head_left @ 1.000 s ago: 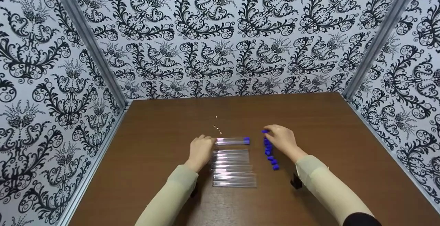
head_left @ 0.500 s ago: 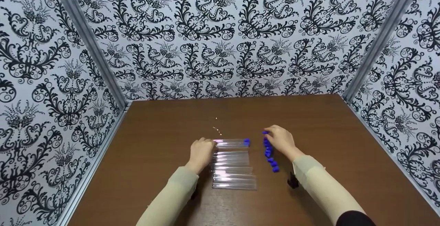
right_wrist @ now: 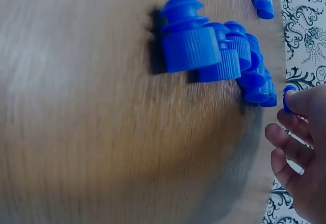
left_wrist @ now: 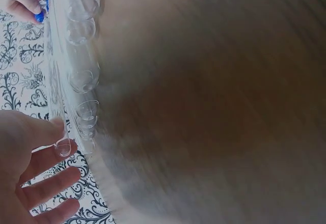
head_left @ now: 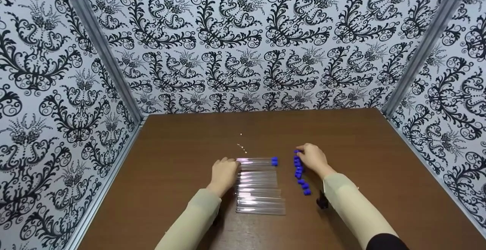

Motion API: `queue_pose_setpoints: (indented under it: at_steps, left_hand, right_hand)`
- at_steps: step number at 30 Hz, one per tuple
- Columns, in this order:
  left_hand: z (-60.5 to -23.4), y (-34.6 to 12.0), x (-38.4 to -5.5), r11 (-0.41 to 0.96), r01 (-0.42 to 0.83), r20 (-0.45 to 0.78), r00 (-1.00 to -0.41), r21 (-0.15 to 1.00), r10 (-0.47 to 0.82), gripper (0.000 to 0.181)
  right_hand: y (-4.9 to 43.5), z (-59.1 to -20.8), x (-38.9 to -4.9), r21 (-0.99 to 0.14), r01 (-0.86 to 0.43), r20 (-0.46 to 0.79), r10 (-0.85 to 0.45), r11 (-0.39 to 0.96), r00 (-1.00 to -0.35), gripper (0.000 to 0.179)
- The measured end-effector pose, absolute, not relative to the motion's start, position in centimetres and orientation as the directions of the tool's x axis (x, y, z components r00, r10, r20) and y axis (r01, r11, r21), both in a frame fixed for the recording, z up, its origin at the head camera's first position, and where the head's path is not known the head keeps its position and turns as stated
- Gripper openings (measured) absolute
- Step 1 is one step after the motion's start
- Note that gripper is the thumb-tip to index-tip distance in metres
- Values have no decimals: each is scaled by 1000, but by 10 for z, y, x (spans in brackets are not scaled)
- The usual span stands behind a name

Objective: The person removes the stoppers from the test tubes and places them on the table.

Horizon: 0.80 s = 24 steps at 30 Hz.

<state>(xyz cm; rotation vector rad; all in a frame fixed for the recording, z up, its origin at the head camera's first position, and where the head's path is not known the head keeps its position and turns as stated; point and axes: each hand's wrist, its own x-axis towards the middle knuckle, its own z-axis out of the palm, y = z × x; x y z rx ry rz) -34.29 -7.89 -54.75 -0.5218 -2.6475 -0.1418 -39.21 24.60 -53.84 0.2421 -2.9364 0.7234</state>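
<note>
My left hand [head_left: 223, 174] is at the left, rounded ends of a row of clear test tubes [head_left: 258, 200] lying side by side. In the left wrist view its thumb and index finger pinch one test tube [left_wrist: 62, 146] by the rounded end, the other fingers spread. At the far end of the row, blue caps [head_left: 274, 161] sit on the right ends of the tubes. My right hand [head_left: 313, 158] pinches a blue cap [right_wrist: 289, 96] between thumb and index finger, at the far end of a line of loose ribbed blue caps [right_wrist: 191, 48].
The brown wooden table [head_left: 182, 140] ends at patterned walls [head_left: 243, 52] at the back and both sides. Tiny pale specks [head_left: 242, 148] lie beyond the tubes. More loose caps [head_left: 303, 185] trail toward the near side, right of the tubes.
The head view has tilted slightly, so the table appears lower. Both hands stay nearly in place, with the right hand's fingers still at the far end of the cap line.
</note>
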Motion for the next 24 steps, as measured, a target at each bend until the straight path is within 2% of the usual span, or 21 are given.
queue_pose_setpoints:
  at_steps: [14,24]
  left_hand:
    - [-553,-83,-343,921,390,473,-815,22,334,5]
    - [-554,-82,-342,930,367,436,-842,27,319,4]
  right_hand:
    - [248,-540,-396,-471,-163,85,-139,867,-987,29]
    - [246,-542,-397,-484,-151,54,-143,862,-988,30]
